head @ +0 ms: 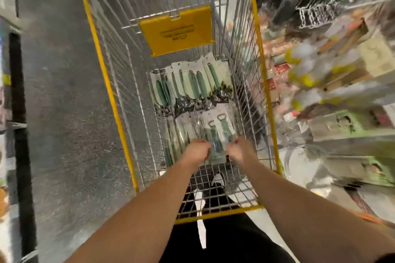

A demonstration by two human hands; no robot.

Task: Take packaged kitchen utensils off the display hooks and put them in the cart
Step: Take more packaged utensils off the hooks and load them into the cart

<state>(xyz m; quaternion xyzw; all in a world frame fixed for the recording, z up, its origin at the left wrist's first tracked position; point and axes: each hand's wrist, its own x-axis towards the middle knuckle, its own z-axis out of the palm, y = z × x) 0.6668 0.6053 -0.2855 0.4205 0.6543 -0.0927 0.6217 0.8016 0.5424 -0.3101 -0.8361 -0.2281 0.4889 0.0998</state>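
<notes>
Head view: looking down into a wire cart with yellow rims, both bare arms reaching in from the bottom of the frame.
Cart: its mesh floor holds two rows of carded utensils; a yellow flap hangs on the far inner wall above them.
Far row: white cards with green-handled tools, fanned side by side and overlapping, their metal heads pointing toward the person.
Near row: clear packs lying flat just below the far row; two green-handled bottle openers show on the right-hand cards.
Pack in hand: a clear pack with a green handle, low in the cart at the near end of the near row, lying on or just above the other packs; which one cannot be told.
Left hand: fingers curled round the left edge of that pack, knuckles up.
Right hand: fingers bent over the pack's right edge, pinching it; fingertips blurred.
Hands together: close, with only the pack between them.
Shelves: to the right of the cart, heavily blurred; wire racks and green and yellow packaging can just be made out.
Floor: grey speckled, left of the cart.
Below the cart: dark trousers and a shoe with a white toe seen through the mesh.
</notes>
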